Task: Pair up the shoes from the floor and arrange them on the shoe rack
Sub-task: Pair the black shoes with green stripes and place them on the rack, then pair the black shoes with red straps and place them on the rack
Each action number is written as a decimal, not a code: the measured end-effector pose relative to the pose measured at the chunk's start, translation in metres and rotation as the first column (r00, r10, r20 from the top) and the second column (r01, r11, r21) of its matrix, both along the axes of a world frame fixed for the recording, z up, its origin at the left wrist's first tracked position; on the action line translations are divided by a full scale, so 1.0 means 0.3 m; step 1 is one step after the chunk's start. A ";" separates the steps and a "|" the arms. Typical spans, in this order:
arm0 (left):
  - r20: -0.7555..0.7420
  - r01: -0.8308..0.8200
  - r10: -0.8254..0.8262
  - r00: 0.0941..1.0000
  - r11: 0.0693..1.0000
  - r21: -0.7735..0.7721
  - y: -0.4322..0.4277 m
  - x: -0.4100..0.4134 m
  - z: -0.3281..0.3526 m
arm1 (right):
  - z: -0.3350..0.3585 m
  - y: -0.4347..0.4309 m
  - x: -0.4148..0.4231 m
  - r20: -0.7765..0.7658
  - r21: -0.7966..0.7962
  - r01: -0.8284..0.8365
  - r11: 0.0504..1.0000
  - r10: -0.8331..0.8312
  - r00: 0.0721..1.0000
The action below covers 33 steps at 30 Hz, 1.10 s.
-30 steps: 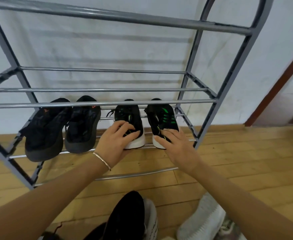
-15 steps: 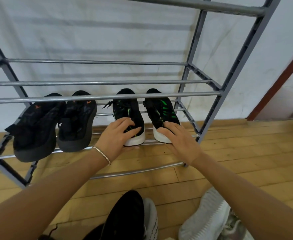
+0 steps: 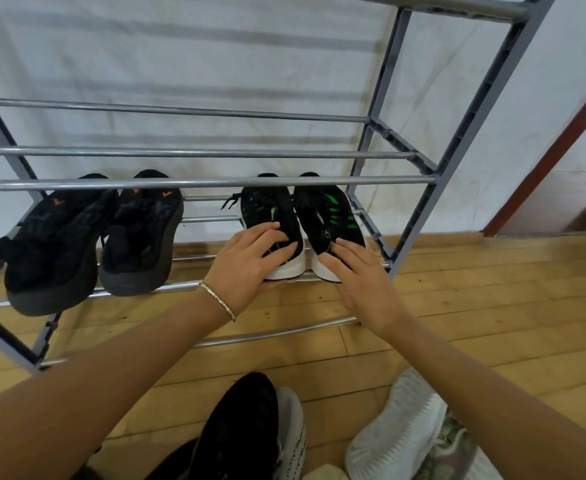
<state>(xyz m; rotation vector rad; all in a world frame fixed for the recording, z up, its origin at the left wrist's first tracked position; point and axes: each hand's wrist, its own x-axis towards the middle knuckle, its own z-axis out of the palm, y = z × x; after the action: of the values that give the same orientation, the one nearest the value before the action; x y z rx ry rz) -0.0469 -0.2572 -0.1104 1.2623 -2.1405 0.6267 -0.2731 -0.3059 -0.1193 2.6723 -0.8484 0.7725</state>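
Two black sneakers with green stripes and white soles stand side by side at the right end of the grey metal shoe rack's (image 3: 198, 183) bottom shelf. My left hand (image 3: 246, 268) grips the toe of the left green-striped sneaker (image 3: 267, 209), fingers on top and thumb under the sole. My right hand (image 3: 361, 282) lies over the toe of the right green-striped sneaker (image 3: 329, 213), thumb against its white sole. A pair of black sneakers with orange marks (image 3: 52, 244) (image 3: 142, 237) occupies the left end of the same shelf.
On the wooden floor close to me lie a black shoe with a grey-white sole (image 3: 246, 420) and a white knit shoe (image 3: 399, 427). The rack's upper bars hold no shoes. A white wall stands behind the rack, and a brown door frame (image 3: 544, 161) is at the right.
Both hands stay on the green-striped sneakers, which sit slightly closer together. The camera has tilted down and nearer the rack.
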 end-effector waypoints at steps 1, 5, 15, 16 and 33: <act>0.005 0.000 0.000 1.000 1.000 0.007 -0.001 -0.012 -0.003 | 0.000 0.001 -0.017 0.021 0.024 0.012 1.000 -0.013 1.000; 0.006 -0.023 0.022 1.000 0.995 0.097 0.007 -0.035 -0.020 | 0.014 0.005 -0.072 0.050 0.067 0.010 0.998 -0.013 0.999; 0.007 -0.056 0.056 0.998 0.955 0.292 0.044 -0.043 0.022 | 0.049 0.036 -0.072 0.014 0.180 0.072 0.981 -0.076 0.997; 0.000 -0.059 0.062 0.998 0.945 0.322 0.054 -0.042 0.030 | 0.047 0.041 -0.071 0.016 0.173 0.092 0.981 -0.096 0.995; -0.195 -0.093 0.262 0.945 0.788 0.608 0.553 -0.115 -0.075 | -0.044 0.418 -0.023 0.184 0.374 0.154 0.914 -0.236 0.954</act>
<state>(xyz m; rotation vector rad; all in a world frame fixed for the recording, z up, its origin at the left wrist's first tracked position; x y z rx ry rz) -0.0814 -0.0914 -0.1330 1.7782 -2.0572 -0.1862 -0.2799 -0.1804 -0.1323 2.7705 -1.4173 0.9660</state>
